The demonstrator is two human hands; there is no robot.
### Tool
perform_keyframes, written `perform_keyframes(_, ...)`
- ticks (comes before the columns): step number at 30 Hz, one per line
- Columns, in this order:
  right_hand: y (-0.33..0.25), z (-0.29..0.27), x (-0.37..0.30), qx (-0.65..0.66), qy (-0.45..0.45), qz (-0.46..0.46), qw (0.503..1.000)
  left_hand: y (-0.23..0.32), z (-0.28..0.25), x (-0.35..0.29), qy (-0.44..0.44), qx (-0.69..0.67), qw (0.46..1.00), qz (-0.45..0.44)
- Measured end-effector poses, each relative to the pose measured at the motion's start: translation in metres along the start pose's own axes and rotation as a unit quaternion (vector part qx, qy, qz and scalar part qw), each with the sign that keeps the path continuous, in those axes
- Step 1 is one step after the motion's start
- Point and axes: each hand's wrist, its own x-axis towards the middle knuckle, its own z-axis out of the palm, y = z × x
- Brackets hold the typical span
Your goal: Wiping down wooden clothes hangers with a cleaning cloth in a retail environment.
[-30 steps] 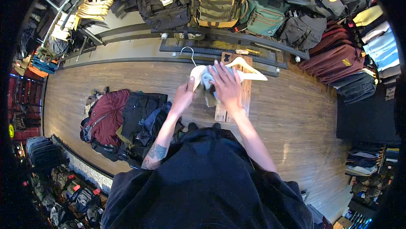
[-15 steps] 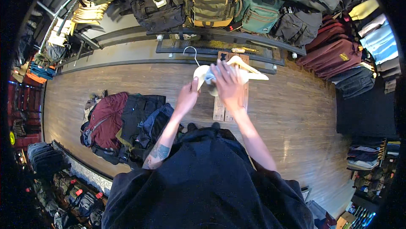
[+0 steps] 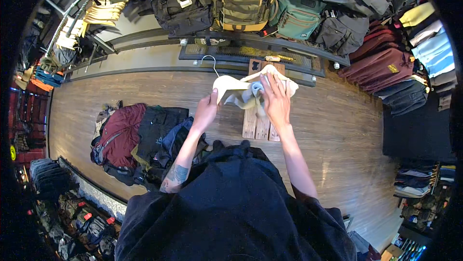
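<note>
A pale wooden hanger with a metal hook hangs in front of me. My left hand is closed on its left end, thumb on top. A grey-blue cloth droops by the hanger's right arm. My right hand holds the cloth under long, fairly straight fingers; the palm side is hidden. Just beyond that hand, a second pale hanger shows over a wooden plank bench, partly covered by the fingers.
To the left, a pile of clothes with a maroon jacket lies on the wood floor. Ahead, several backpacks stand on a low metal rack. Hanging garments fill the right side; spare hangers hang far left.
The left hand and its hanger have shifted left and slightly nearer. My right hand has moved right along with the cloth, and more of the cloth and the hanger is exposed.
</note>
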Motion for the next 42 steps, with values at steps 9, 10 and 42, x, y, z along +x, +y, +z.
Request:
perform_keyframes(9,-0.058,0.021,0.023,0.037,0.024,-0.062,0.997,0.013,0.028,0.001,-0.009,0.052,0.998,0.040)
perform_keyframes(10,-0.062,0.020,0.025,0.049,0.011,-0.070,0.996,0.012,0.027,0.002,-0.015,0.039,0.999,0.021)
perform_keyframes(42,-0.086,0.006,0.041,0.296,-0.008,-0.034,0.955,0.031,-0.002,0.025,-0.136,-0.169,0.971,0.103)
